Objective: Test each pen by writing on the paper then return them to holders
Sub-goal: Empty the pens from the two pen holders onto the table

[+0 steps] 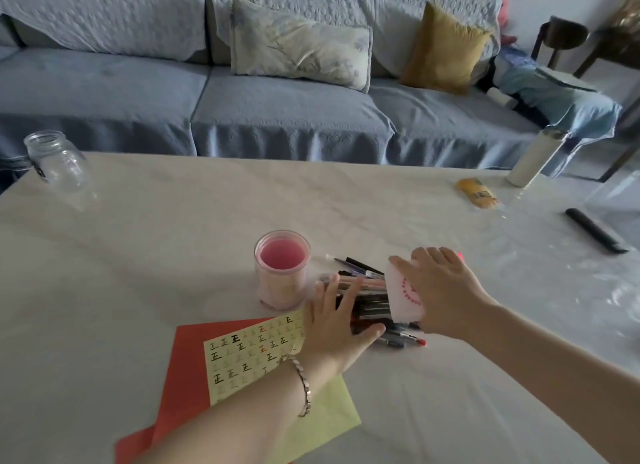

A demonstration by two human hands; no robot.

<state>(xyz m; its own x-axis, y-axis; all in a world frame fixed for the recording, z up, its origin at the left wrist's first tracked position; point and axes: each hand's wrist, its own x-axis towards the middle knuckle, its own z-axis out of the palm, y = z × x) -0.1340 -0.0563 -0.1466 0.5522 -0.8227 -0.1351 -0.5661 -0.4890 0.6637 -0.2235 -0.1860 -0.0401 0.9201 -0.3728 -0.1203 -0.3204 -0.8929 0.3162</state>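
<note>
Several pens (372, 306) lie in a heap on the white table (173, 241), some spilling toward me with a red-tipped one (414, 340) at the near edge. My left hand (334, 328) rests flat on the heap's left side, fingers straight, thumb along the near side. My right hand (446, 290) grips a white holder (403, 295) with a red dotted pattern, tipped on its side over the pens. A pink glass holder (282, 273) stands upright just left of the heap. The yellow grid paper (249, 352) with written marks lies under my left wrist.
Red paper (187, 377) and pale green paper (329, 418) lie under the grid sheet. An empty glass jar (57, 162) stands far left. A white cylinder (535, 158), a yellow packet (478, 193) and a black remote (595, 229) sit far right. A blue sofa (277, 110) lies beyond.
</note>
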